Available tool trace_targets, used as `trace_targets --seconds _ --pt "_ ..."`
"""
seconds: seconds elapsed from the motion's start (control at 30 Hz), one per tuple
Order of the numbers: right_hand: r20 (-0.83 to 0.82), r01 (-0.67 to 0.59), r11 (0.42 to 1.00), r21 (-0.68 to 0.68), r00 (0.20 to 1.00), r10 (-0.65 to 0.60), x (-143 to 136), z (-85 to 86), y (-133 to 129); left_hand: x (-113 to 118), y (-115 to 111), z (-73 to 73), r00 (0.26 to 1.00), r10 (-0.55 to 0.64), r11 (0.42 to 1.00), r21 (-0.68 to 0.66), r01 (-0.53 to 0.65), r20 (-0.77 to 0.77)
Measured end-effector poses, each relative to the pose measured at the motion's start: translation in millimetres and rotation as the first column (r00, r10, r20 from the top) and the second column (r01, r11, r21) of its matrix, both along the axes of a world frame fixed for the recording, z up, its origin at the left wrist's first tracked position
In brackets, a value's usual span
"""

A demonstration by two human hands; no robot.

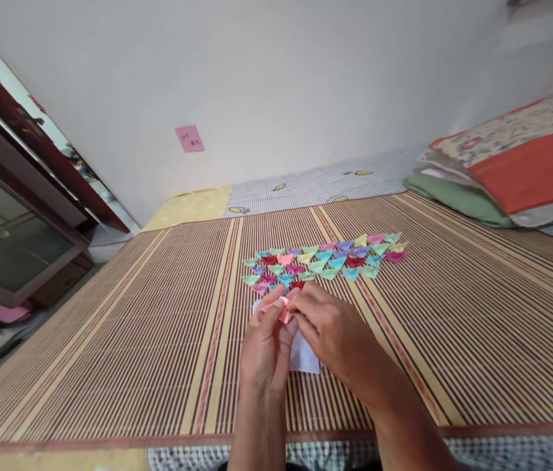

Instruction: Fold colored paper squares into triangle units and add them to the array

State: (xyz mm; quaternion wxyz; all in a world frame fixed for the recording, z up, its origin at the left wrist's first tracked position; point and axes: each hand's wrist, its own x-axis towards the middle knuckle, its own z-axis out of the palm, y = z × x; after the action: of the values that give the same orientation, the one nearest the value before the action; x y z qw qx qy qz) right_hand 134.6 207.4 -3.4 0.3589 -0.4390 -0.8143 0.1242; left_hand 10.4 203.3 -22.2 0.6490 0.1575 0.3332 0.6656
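Between my hands is a small piece of folded salmon-pink paper [285, 314]. My left hand [267, 330] pinches it from the left, thumb on top. From the right, the fingers of my right hand [328, 320] close on its edge, covering part of it. Under my hands lies a white sheet of paper [304, 356], partly hidden by them. Just beyond, rows of small folded paper boats [316, 266] in green, blue, purple, pink, red and yellow rest on the striped mat.
The striped bamboo mat [159, 340] covers the bed, over checked and yellow bedding [276, 193]. Folded quilts and a floral pillow [516, 140] are piled at the right. A pink note [189, 139] sticks to the wall. A glass-fronted cabinet [6, 229] stands at left.
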Motion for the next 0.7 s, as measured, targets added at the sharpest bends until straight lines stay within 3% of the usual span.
trace_targets --seconds 0.2,0.37,0.7 --pt "0.082 0.026 1.0 -0.002 0.996 -0.025 1.2 -6.5 0.0 -2.3 0.8 0.2 0.997 -0.036 0.999 -0.01 0.035 -0.066" --pt "0.088 0.045 0.998 -0.054 0.995 -0.041 2.6 -2.2 -2.5 -2.6 -0.7 1.4 0.996 -0.064 0.998 0.002 0.064 -0.065" --pt "0.099 -0.013 0.998 -0.059 0.995 0.019 3.9 -6.1 -2.1 -5.0 0.2 1.6 0.993 -0.096 0.995 -0.002 0.096 -0.067"
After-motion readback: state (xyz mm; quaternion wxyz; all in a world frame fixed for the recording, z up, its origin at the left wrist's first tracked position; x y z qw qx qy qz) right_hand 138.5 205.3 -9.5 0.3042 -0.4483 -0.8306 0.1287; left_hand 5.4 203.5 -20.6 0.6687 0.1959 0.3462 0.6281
